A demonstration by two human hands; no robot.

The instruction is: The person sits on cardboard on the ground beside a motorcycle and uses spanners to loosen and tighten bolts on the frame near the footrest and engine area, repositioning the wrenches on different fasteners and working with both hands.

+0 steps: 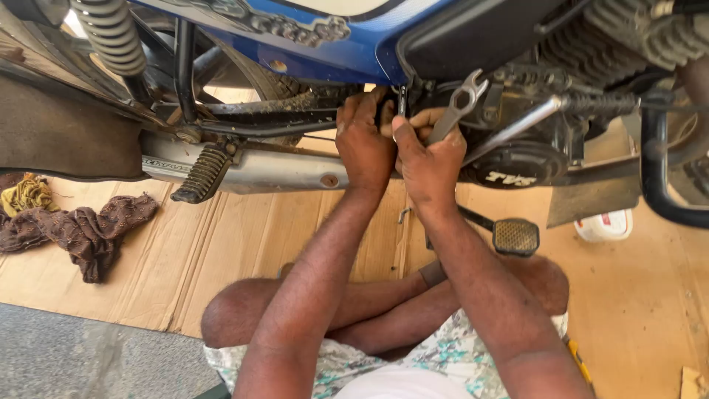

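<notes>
Steel spanner point(456, 107) gripped in right hand point(432, 159); left hand point(364, 140) pinching small part at motorcycle engine point(517, 159).

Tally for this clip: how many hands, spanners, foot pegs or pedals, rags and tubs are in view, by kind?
Hands: 2, the left hand and the right hand, both at the motorcycle's engine
Spanners: 1, the spanner in the right hand
Foot pegs and pedals: 2, the ribbed foot peg and the brake pedal
Rags: 2, the brown rag and the yellow rag
White tubs: 1, the tub
Total: 8
</notes>
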